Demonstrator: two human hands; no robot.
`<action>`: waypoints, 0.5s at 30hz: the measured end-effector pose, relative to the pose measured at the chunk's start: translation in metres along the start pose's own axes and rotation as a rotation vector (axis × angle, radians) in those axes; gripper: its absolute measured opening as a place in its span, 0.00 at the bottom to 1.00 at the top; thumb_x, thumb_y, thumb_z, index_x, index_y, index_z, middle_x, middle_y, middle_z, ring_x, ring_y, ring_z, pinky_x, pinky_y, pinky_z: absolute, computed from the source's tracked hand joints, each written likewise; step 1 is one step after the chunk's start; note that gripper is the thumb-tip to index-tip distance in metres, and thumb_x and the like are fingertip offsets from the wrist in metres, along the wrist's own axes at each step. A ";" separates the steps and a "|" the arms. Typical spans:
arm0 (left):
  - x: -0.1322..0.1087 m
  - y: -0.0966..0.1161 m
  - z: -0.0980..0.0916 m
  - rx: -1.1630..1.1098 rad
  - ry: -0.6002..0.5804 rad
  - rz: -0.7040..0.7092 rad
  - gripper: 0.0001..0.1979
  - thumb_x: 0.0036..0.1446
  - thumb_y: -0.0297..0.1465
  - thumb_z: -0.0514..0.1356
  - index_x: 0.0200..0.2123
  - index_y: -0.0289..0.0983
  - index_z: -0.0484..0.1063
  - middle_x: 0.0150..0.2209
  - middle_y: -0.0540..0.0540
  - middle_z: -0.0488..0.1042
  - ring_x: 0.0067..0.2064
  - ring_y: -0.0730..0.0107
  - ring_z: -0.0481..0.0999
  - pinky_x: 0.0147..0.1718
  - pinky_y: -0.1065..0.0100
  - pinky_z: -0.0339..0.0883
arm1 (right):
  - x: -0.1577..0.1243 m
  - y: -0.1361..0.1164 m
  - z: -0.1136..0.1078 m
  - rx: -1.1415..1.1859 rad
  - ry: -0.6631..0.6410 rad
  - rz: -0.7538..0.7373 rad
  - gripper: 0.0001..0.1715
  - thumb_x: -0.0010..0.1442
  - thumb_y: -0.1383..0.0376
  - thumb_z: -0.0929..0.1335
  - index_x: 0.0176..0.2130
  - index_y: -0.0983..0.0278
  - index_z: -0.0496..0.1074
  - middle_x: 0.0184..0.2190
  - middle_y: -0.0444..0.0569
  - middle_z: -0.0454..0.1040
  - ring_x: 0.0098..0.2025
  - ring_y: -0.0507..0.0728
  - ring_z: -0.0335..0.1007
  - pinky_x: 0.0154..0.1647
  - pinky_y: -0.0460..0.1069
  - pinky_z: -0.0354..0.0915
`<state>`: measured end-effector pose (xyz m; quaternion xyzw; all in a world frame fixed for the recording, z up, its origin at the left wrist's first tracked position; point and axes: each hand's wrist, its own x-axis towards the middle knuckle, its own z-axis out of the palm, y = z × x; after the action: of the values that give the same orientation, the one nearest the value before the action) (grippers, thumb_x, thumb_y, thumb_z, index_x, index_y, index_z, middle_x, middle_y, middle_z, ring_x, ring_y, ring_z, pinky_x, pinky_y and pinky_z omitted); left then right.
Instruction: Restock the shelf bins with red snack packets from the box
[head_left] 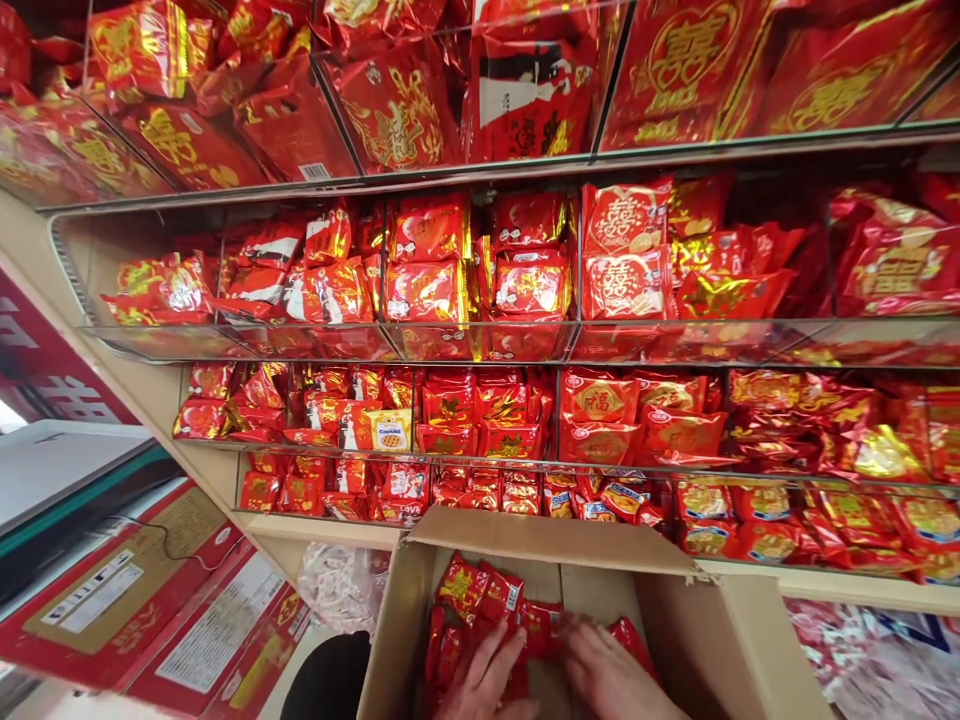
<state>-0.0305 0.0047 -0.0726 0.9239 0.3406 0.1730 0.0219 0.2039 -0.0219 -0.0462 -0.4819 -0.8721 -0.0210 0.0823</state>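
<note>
An open cardboard box [705,640] stands low in front of me, with several small red snack packets [463,585] printed in gold inside it. Reaching into its left part, my left hand [487,672] lies over the packets with its fingers stretched out, touching them. To its right, my right hand [604,665] is also inside the box, close to a red packet [630,638] near the right wall. Motion smears its fingertips, so whether they grip anything is unclear.
Shelves with clear dividers and front lips [480,342] hold many red and gold packets above the box. Red printed cartons [187,600] lie at left below a grey lid-like object [60,465]. Clear plastic bags [341,590] sit beside the box, and more [892,655] lie at right.
</note>
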 end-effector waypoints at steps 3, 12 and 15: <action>-0.019 -0.007 0.030 -0.127 -0.102 -0.161 0.19 0.48 0.31 0.58 0.46 0.48 0.67 0.56 0.46 0.62 0.53 0.58 0.64 0.47 0.62 0.65 | -0.003 0.005 0.025 0.076 -0.323 0.469 0.36 0.44 0.71 0.68 0.54 0.64 0.60 0.57 0.57 0.56 0.57 0.67 0.52 0.52 0.60 0.58; -0.042 -0.017 0.023 -0.298 -0.312 -0.379 0.23 0.37 0.20 0.58 0.40 0.44 0.71 0.55 0.45 0.63 0.55 0.57 0.60 0.53 0.58 0.54 | -0.014 0.007 0.033 0.148 -0.400 0.511 0.42 0.25 0.62 0.76 0.44 0.65 0.70 0.47 0.59 0.67 0.49 0.68 0.59 0.47 0.58 0.56; -0.038 -0.013 0.016 -0.338 -0.308 -0.381 0.21 0.38 0.22 0.57 0.39 0.43 0.71 0.54 0.44 0.63 0.55 0.57 0.61 0.52 0.58 0.55 | -0.018 0.003 0.031 0.130 -0.376 0.487 0.24 0.34 0.64 0.72 0.37 0.66 0.73 0.48 0.60 0.67 0.50 0.69 0.58 0.47 0.59 0.53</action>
<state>-0.0599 -0.0087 -0.1008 0.8419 0.4670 0.0779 0.2589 0.2115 -0.0316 -0.0793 -0.6659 -0.7304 0.1447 -0.0469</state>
